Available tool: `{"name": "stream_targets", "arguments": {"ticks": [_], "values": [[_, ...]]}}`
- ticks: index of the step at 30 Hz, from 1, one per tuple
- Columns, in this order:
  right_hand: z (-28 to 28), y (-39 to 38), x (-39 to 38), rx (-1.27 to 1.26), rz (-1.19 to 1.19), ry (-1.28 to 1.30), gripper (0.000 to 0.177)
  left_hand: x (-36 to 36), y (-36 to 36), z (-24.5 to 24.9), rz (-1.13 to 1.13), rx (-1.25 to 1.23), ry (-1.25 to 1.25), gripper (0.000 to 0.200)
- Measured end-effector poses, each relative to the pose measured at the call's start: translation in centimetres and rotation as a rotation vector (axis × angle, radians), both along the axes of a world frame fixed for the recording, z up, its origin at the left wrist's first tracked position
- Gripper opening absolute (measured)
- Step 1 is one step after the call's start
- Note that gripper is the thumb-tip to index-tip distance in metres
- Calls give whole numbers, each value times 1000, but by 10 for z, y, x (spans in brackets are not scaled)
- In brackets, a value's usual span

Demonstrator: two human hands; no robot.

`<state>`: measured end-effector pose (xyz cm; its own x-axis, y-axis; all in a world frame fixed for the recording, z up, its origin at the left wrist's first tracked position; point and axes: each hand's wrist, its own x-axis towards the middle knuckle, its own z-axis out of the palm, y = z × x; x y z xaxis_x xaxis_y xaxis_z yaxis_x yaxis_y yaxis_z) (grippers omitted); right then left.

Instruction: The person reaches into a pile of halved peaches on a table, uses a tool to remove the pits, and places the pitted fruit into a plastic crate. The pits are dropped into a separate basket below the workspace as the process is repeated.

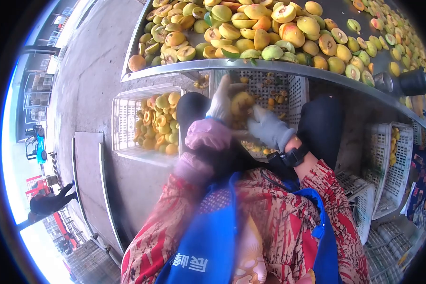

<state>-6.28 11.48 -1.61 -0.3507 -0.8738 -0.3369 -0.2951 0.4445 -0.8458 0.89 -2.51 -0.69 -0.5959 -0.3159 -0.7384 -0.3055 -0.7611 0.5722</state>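
My left hand (220, 102), in a whitish glove, is closed round a yellow apricot (242, 102) between my knees. From the other side my right hand (270, 128), in a grey glove, reaches the same apricot with its fingers bent against it. Motion blur smears the fruit and the fingertips, so any cut in it cannot be made out. Below both hands stands a slatted plastic crate (298, 94) with scattered fruit pieces inside. Above them is the metal edge (251, 65) of a sorting table piled with whole and halved apricots (260, 28).
A white crate (120, 128) full of apricot halves stands at the left. More crates (383, 180) sit at the right, near another person's patterned clothing (421, 184). A dark cylindrical object (414, 83) is at the table's right edge. A person (52, 203) walks far left.
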Motion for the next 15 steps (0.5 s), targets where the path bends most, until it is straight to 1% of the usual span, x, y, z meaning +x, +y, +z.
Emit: {"name": "stream_targets", "arguments": {"ticks": [1,2,3,4,6,7,9,10,12,13,15], "values": [[2,-1,1,-7,3,3,31,1,11,2,146,-42,180,59],[6,-3,4,-31,-116,-295,31,4,18,4,290,-84,360,57],[8,-4,7,-53,-234,-596,31,10,19,-5,214,-248,282,54],[6,-5,10,-56,-230,-600,31,7,25,0,282,-420,172,48],[-1,-5,16,19,-95,-471,30,10,22,13,321,-248,92,45],[-1,-4,18,19,-95,-475,30,10,19,12,320,-248,88,45],[0,-2,19,-211,95,6,28,8,14,12,107,-265,-91,46],[3,-1,18,-212,91,7,28,10,15,12,104,-266,-90,46],[11,0,11,-135,42,-244,31,12,19,11,124,-282,-21,45],[13,1,11,-130,43,-245,31,13,22,7,125,-276,-22,45],[17,-4,8,151,116,-150,32,11,26,1,197,-479,4,42]]}}
